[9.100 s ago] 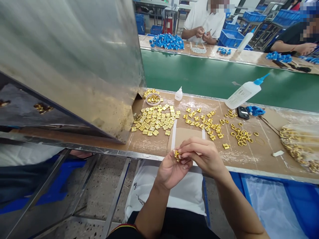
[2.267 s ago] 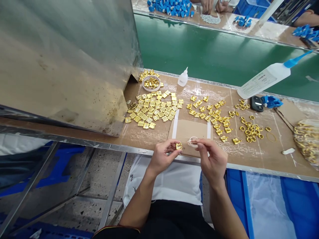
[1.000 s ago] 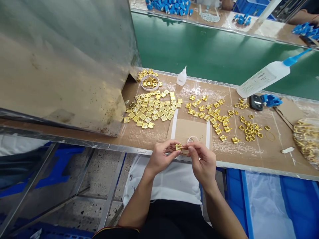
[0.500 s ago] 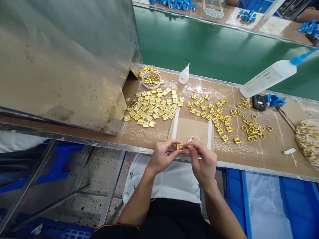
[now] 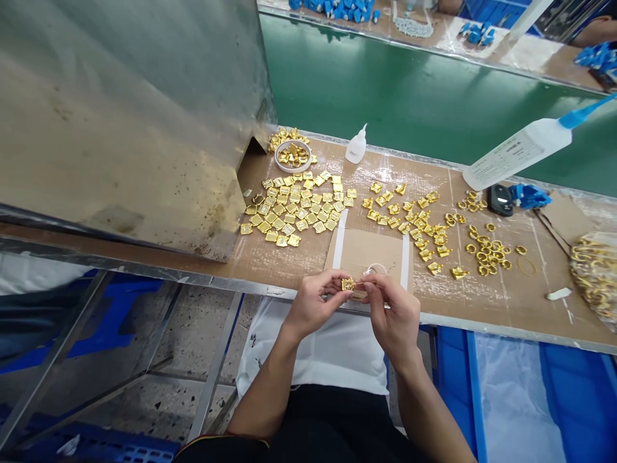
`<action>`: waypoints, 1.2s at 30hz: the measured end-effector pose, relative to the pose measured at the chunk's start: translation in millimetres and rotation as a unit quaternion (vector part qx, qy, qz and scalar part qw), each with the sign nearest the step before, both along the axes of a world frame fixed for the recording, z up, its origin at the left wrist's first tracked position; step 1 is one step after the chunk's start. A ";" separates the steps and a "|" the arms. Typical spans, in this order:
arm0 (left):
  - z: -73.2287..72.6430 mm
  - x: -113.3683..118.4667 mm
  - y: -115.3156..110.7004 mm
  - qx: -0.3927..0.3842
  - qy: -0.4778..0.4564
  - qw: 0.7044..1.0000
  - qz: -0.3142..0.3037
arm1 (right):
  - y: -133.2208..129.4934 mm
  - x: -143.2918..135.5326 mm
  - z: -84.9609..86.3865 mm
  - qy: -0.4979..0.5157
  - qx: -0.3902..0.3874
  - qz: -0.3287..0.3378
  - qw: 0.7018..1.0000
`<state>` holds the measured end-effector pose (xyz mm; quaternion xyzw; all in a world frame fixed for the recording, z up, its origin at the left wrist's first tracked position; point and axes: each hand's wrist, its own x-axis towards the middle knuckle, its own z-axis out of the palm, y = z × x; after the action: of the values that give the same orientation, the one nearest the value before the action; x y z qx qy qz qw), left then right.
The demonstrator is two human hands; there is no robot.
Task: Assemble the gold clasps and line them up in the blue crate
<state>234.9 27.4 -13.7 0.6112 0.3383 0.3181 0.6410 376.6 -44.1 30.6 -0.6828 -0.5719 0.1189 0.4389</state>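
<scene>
Nearest: white cloth (image 5: 313, 360) over the lap, bench edge just beyond it. Left hand (image 5: 312, 303): thumb and fingertips closed in a pinch on one gold piece (image 5: 346, 283), held up over the near edge of the pad (image 5: 373, 243), not resting on it. Right hand (image 5: 396, 314): thumb and forefinger nearly together, pinching a thin stick (image 5: 361, 283) aimed at the piece from the right. Tip contact: cannot tell at this size. Step in hand, as judged: fine work on the piece with the stick, possibly dabbing or adjusting. Next move would call for a motionless left pinch, small wrist motion on the right, and a tip kept off the outer faces. Dish (image 5: 383, 265), clear and round, sits on the pad just beyond the right fingers; contents not readable. Beyond the pad, to the left: flat squares (image 5: 294, 240), loosely spread. To the right: gold parts (image 5: 434, 267), then rings (image 5: 483, 256) in a heap. Farther back: white hoop (image 5: 292, 170) around more gold parts, small bottle (image 5: 355, 149) upright, large bottle (image 5: 520, 151) tilted, black device (image 5: 500, 200) beside it. Farthest: green strip (image 5: 385, 77), then blue parts (image 5: 349, 9) on the opposite bench.
</scene>
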 end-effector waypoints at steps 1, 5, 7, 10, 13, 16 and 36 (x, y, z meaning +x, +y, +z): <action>0.0 0.1 0.1 0.000 -0.001 1.000 -0.001 | -0.1 0.2 -0.1 -0.003 -0.001 0.001 1.000; 0.1 0.2 0.5 0.002 -0.002 1.000 -0.002 | -0.2 0.9 -0.2 -0.005 0.006 0.005 1.000; 0.2 0.1 0.5 0.007 -0.002 1.000 -0.002 | 0.2 0.7 -0.3 0.000 0.013 0.008 1.000; 0.4 -0.1 0.5 0.011 -0.005 1.000 -0.003 | 0.3 -0.4 -0.5 0.007 0.012 0.009 1.000; 0.6 0.0 0.6 0.015 -0.001 1.000 0.000 | -1.9 1.9 -0.7 0.022 0.006 0.008 1.000; 0.6 0.5 0.7 0.014 0.001 1.000 0.005 | -4.9 12.4 -1.4 0.033 0.023 -0.018 0.999; -0.1 1.4 0.7 -0.008 -0.009 1.000 0.005 | -8.4 37.2 -3.3 0.005 0.050 -0.082 0.995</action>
<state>236.3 28.0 -13.9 0.6019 0.3381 0.3238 0.6470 413.8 -52.5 27.3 -0.7037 -0.5171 0.0573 0.4839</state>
